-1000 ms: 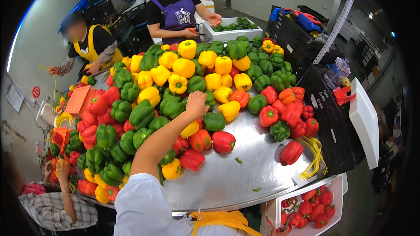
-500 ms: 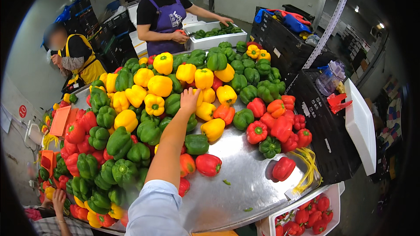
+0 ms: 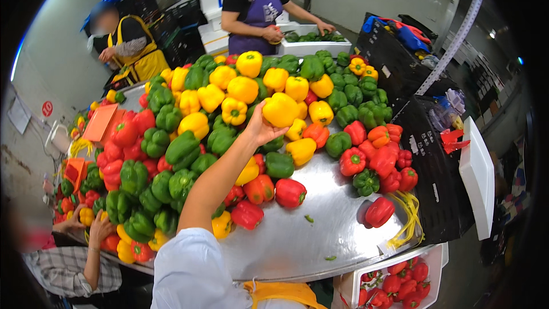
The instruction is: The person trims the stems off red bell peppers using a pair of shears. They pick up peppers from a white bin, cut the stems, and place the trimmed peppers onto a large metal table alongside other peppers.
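Observation:
My left hand (image 3: 264,128) is closed around a yellow bell pepper (image 3: 281,110), palm under its left side. It is over the middle of a large pile of bell peppers on a steel table (image 3: 274,243). Around it lie more yellow peppers, such as the one (image 3: 301,151) just below, and a dark green pepper (image 3: 279,165). Nearer me on the steel rest red peppers, one whole red pepper (image 3: 290,193) among them. My right hand is out of view.
Red and green peppers (image 3: 384,161) form a group at right, beside yellow ties (image 3: 407,217) and black crates (image 3: 437,177). A white foam box (image 3: 366,269) of red peppers stands lower right. Co-workers stand across the table; another person's hands (image 3: 100,230) reach in at lower left.
My left hand, earlier resting on the pile, now has a yellow pepper lifted in it. The view has shifted, and the person at lower left shows more.

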Demonstrator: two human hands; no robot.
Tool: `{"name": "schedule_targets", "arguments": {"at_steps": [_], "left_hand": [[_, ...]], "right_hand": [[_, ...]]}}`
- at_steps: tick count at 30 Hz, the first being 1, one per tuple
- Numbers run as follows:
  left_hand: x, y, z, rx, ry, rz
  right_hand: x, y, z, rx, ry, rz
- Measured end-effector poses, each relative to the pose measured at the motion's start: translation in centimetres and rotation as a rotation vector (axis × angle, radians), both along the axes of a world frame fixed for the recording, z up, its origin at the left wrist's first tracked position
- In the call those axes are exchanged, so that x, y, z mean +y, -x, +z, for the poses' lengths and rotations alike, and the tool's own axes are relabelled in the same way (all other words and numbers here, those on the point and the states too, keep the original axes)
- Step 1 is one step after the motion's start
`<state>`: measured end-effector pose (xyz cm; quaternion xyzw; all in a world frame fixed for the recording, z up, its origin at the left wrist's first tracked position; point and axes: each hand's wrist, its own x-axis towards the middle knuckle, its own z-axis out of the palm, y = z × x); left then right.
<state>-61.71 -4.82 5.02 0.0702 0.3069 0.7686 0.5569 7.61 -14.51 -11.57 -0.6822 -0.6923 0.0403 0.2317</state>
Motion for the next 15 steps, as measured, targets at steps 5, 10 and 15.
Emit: {"name": "schedule_targets", "arguments": {"at_steps": [5,10,15], "left_hand": [[-7.7,-1.9,3.2,-0.067,-0.163,-0.012],[-18.5,-4.4,8.8,0.231,0.023,0.318],[-28.6,-8.3,8.1,0.200,0.003,0.406]], "right_hand": [[-0.9,-1.9,-0.5,0.041,0.227,-0.029],[-0.6,-1.2,0.2,0.034,0.260,-0.045],[-0.2,-2.4,-1.7,0.040,0.202,-0.044]]}}
